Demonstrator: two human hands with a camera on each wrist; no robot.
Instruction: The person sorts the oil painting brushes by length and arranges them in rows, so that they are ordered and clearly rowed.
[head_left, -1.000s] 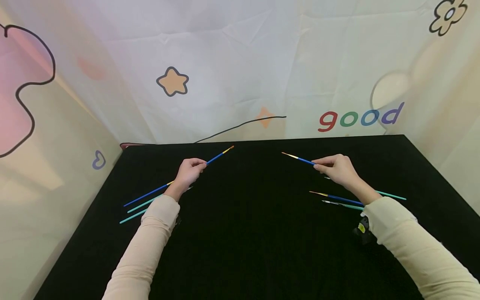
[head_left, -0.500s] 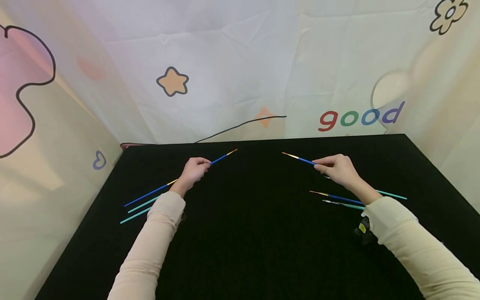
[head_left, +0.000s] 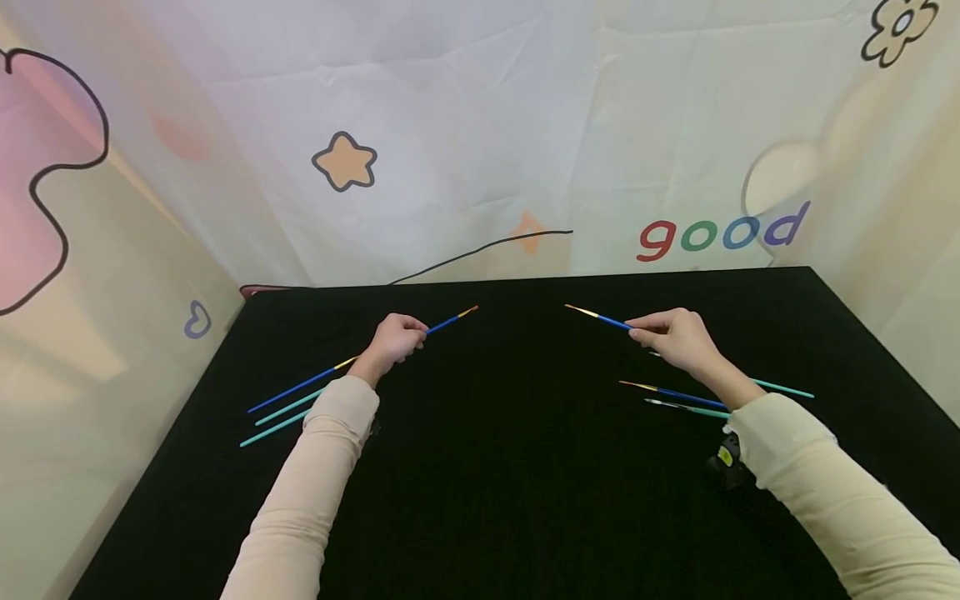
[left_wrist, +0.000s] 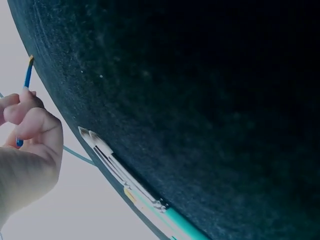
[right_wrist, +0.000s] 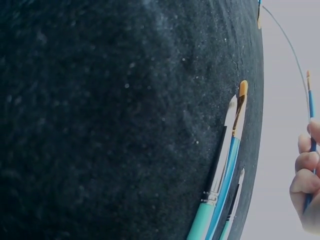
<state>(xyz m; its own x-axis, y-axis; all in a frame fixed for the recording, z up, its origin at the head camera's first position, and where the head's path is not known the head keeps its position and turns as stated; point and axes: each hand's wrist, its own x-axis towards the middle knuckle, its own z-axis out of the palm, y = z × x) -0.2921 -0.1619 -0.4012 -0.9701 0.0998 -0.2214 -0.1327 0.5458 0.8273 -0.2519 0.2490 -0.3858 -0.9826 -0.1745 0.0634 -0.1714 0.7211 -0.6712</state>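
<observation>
In the head view my left hand [head_left: 397,340] pinches a blue paintbrush [head_left: 450,322] whose brown tip points right and slightly up. My right hand [head_left: 677,337] pinches another blue paintbrush [head_left: 606,320], its tip aimed left at the first one, with a gap between the two. The left wrist view shows the left brush [left_wrist: 28,75] rising out of curled fingers [left_wrist: 37,122]. At the edge of the right wrist view, fingers [right_wrist: 305,182] wrap the other brush [right_wrist: 311,102]. Below each forearm lie more paintbrushes, partly hidden by hand and sleeve.
On the black table [head_left: 510,467], a blue brush [head_left: 292,389] and two turquoise brushes [head_left: 277,429] lie at left. At right lie a blue brush [head_left: 686,397], a turquoise brush [head_left: 701,412] and another turquoise brush [head_left: 783,388]. A printed curtain [head_left: 480,125] stands behind the table's far edge.
My left hand has moved right, and its paintbrush tip has come down a little and closer to the right one. The right hand has stayed nearly still.
</observation>
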